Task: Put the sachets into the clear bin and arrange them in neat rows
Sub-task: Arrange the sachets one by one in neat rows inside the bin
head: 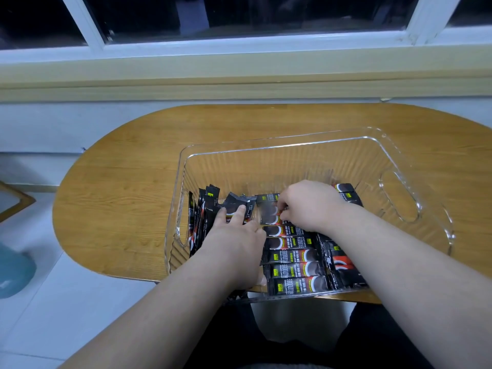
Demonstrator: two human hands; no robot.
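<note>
A clear bin (314, 145) with ribbed walls stands on the wooden table. Several black coffee sachets lie flat in a row (294, 255) down its middle. More sachets stand on edge against the left wall (202, 217), and others lie at the right (343, 265). My left hand (237, 243) is inside the bin, its straight fingers pressing on a tilted sachet (239, 202). My right hand (310, 205) reaches in beside it, its curled fingers pinching the edge of a flat sachet (269, 215) near the far end of the row.
The oval wooden table (127, 187) stands against a wall under a window sill (239, 73). Bare tabletop shows to the left of and behind the bin. A teal object (13, 270) lies on the tiled floor at the left.
</note>
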